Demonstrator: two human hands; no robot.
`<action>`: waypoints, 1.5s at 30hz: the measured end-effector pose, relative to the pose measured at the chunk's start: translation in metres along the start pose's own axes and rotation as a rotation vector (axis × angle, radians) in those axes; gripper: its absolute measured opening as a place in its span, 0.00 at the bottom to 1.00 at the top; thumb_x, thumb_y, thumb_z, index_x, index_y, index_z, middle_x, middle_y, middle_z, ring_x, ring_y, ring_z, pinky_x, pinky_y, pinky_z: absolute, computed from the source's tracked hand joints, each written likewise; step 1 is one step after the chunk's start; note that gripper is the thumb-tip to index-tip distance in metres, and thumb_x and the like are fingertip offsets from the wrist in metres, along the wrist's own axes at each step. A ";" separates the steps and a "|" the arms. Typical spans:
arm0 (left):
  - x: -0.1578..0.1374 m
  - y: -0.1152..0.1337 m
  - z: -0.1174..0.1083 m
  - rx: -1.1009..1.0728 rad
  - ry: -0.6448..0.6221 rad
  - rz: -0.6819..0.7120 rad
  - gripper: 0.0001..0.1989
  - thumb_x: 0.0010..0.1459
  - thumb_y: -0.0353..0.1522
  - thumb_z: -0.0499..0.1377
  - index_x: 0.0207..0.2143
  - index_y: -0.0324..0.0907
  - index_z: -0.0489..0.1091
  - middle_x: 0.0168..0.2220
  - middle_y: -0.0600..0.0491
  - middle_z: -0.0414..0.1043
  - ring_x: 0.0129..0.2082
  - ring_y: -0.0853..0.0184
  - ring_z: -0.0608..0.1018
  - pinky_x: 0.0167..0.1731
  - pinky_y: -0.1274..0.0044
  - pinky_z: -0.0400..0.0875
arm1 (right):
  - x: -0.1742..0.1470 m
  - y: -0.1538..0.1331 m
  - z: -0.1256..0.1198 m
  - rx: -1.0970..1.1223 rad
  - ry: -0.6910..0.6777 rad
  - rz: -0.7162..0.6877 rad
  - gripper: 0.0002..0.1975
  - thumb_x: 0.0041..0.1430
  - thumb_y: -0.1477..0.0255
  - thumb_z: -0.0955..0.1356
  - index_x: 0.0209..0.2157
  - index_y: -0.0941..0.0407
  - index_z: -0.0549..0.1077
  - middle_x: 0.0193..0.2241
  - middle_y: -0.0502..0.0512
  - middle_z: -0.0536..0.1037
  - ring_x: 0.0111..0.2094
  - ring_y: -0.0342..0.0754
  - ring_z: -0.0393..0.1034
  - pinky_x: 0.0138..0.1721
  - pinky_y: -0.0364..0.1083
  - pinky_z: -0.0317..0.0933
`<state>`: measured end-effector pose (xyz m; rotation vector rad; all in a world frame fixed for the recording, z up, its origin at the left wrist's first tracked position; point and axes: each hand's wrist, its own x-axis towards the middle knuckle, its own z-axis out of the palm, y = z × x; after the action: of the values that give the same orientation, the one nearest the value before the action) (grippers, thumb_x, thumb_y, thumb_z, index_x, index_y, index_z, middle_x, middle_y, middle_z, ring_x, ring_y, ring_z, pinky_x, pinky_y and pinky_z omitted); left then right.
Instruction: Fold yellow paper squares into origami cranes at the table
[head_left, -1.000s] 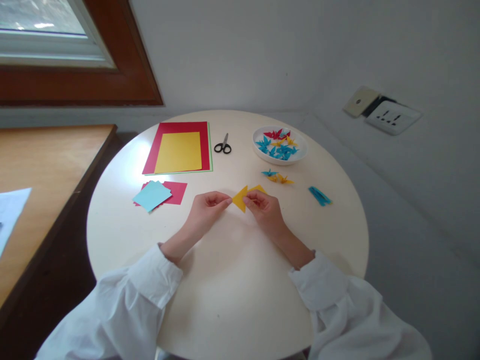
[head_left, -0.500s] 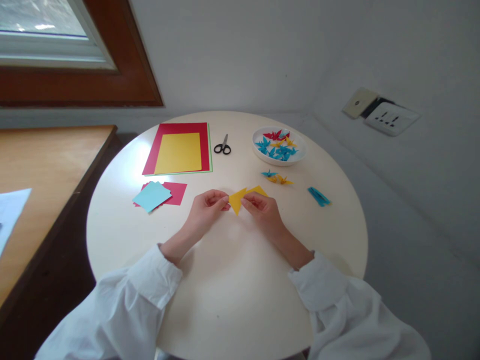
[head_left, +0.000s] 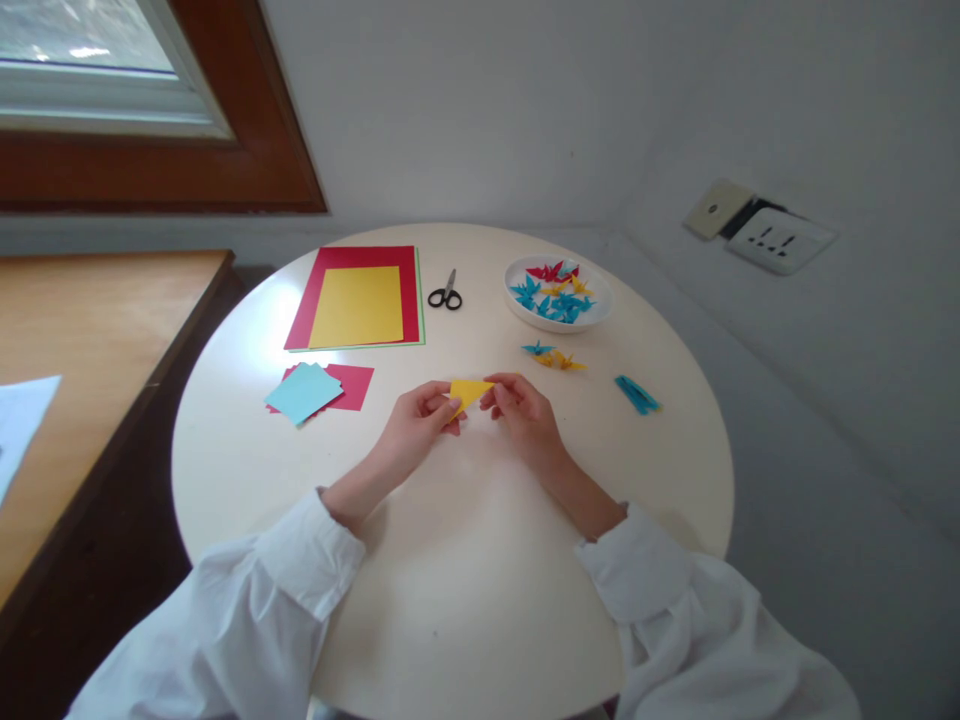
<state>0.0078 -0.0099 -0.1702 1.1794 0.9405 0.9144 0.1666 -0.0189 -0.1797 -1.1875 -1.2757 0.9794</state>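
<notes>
A small piece of yellow paper [head_left: 469, 392], folded into a triangle, is held up between my hands over the middle of the round table. My left hand [head_left: 426, 412] pinches its left side, thumb in front. The thumb and forefinger of my right hand [head_left: 519, 405] close on its right-hand point. Beyond my hands lie a blue paper crane [head_left: 538, 348] and yellow paper cranes [head_left: 561, 360]. To the left of my left hand is a loose pile of light blue square paper [head_left: 305, 393] with red squares [head_left: 354, 387] under it.
A white dish [head_left: 523, 316] of red, yellow and blue cranes stands at the back right. Scissors [head_left: 447, 293] lie beside large yellow [head_left: 358, 307] and red sheets [head_left: 409, 270]. Blue strips [head_left: 637, 394] rest at the right. A wooden desk [head_left: 127, 310] is at the left.
The yellow paper showed two parts spreading toward the right hand; now it is one small triangle. My right hand has shifted its grip to the triangle's right point.
</notes>
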 end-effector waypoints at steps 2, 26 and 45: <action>-0.001 0.002 0.000 0.041 0.021 0.007 0.16 0.52 0.38 0.59 0.41 0.38 0.70 0.22 0.56 0.67 0.24 0.72 0.70 0.27 0.79 0.65 | 0.000 -0.002 -0.002 0.046 -0.013 0.001 0.16 0.54 0.60 0.65 0.41 0.54 0.68 0.28 0.51 0.73 0.30 0.44 0.70 0.31 0.44 0.65; -0.004 0.009 0.003 0.291 -0.008 0.093 0.22 0.52 0.39 0.59 0.48 0.39 0.69 0.34 0.50 0.74 0.26 0.71 0.70 0.22 0.80 0.62 | -0.003 -0.001 -0.002 -0.065 -0.050 -0.034 0.09 0.50 0.66 0.68 0.33 0.55 0.75 0.34 0.53 0.78 0.36 0.45 0.72 0.39 0.46 0.67; -0.002 0.002 0.001 0.399 -0.042 0.149 0.22 0.54 0.31 0.53 0.52 0.38 0.66 0.44 0.47 0.75 0.36 0.66 0.76 0.34 0.76 0.69 | -0.004 0.001 0.001 -0.111 -0.037 -0.155 0.06 0.52 0.68 0.67 0.32 0.54 0.74 0.33 0.53 0.77 0.36 0.45 0.72 0.37 0.44 0.67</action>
<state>0.0076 -0.0117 -0.1679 1.6191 1.0407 0.8373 0.1649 -0.0229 -0.1813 -1.1410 -1.4445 0.8292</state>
